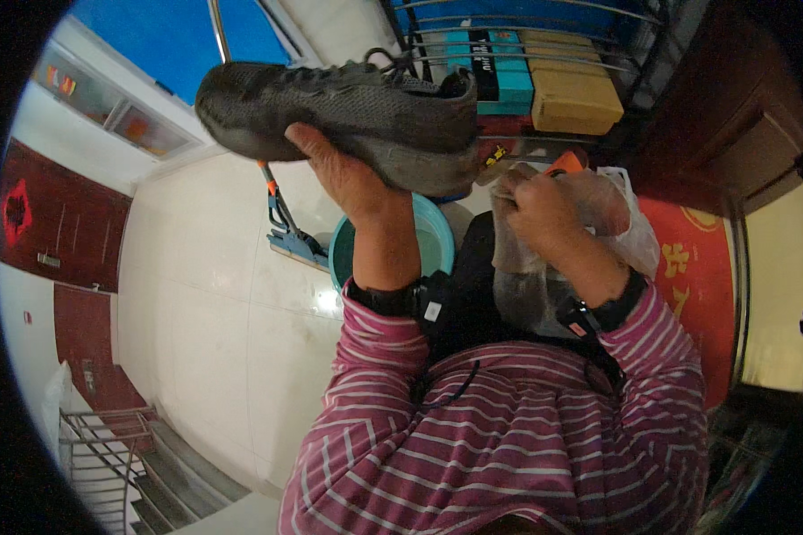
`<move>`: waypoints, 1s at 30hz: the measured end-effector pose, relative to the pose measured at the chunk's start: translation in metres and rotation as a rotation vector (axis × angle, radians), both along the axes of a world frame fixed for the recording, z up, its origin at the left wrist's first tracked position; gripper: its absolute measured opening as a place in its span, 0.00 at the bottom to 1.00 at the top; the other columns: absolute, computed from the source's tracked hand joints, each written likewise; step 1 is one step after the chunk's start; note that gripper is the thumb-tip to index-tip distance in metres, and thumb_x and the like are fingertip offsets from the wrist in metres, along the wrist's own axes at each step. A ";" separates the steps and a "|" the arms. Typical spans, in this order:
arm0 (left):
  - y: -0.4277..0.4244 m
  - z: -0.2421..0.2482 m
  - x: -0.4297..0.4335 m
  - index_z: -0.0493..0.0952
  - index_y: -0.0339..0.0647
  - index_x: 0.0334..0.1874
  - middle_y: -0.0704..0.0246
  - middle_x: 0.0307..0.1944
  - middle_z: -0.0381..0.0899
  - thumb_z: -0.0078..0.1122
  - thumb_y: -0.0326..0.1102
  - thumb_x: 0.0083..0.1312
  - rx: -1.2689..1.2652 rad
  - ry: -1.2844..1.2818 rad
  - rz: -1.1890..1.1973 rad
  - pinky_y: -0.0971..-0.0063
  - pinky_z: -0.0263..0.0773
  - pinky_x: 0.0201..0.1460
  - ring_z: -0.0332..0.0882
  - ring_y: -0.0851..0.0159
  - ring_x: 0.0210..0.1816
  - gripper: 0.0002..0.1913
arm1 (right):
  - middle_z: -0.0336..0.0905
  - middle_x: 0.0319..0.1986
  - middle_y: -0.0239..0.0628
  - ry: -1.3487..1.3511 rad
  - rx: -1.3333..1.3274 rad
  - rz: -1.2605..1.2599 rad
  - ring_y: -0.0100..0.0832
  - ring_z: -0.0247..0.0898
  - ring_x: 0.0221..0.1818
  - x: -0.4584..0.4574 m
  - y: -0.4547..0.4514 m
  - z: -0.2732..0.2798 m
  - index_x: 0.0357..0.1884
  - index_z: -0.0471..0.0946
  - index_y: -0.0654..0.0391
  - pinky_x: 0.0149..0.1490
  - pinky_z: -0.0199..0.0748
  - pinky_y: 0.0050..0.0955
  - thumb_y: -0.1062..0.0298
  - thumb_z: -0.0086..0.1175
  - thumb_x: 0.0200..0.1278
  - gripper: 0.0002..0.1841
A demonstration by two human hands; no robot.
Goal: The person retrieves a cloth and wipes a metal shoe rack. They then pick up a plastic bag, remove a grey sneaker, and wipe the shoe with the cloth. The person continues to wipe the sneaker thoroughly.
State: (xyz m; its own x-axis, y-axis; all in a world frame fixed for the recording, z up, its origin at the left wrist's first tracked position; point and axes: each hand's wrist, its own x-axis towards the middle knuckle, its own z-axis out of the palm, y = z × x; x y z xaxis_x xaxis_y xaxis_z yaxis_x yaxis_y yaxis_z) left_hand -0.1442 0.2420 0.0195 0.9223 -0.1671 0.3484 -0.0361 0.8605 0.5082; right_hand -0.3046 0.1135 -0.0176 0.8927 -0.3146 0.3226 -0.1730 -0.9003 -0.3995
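Note:
A grey knit lace-up shoe (348, 110) is held up sideways in my left hand (341, 167), with its toe pointing left and its heel right. The thumb lies along its near side; the other fingers are hidden behind it. My right hand (549, 207) pinches a thin, greyish cloth (518, 247) that hangs down over my lap. Just behind that hand are an orange object (565, 162) and a crumpled translucent plastic bag (636, 207). Below the shoe, partly covered by my left forearm, a turquoise basin (446, 227) stands on the floor.
A flat mop (298, 247) rests left of the basin. Ahead, a metal rack (575, 57) holds a turquoise box (514, 83) and a tan cardboard box (569, 87). A red mat (696, 267) lies by the doorway at right. Stairs with a metal railing (107, 438) descend at lower left.

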 end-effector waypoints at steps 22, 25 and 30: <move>-0.016 -0.027 -0.019 0.67 0.43 0.68 0.61 0.61 0.76 0.45 0.61 0.76 0.012 0.113 -0.316 0.56 0.69 0.67 0.74 0.53 0.61 0.31 | 0.73 0.41 0.34 -0.380 -0.049 0.157 0.39 0.78 0.41 0.006 0.027 0.063 0.48 0.79 0.49 0.44 0.80 0.37 0.62 0.65 0.57 0.16; -0.013 -0.028 -0.022 0.62 0.45 0.72 0.63 0.65 0.71 0.51 0.51 0.73 -0.030 0.084 -0.408 0.58 0.64 0.70 0.70 0.53 0.65 0.29 | 0.74 0.41 0.37 -0.440 0.028 0.168 0.42 0.78 0.40 0.010 0.021 0.057 0.47 0.80 0.53 0.45 0.79 0.38 0.65 0.65 0.57 0.15; -0.009 -0.031 -0.025 0.54 0.50 0.77 0.61 0.70 0.65 0.56 0.37 0.67 0.152 0.015 -0.324 0.60 0.62 0.72 0.66 0.55 0.69 0.36 | 0.75 0.38 0.42 -0.391 0.166 0.129 0.45 0.78 0.42 0.003 0.008 0.060 0.46 0.79 0.58 0.46 0.76 0.38 0.68 0.64 0.61 0.12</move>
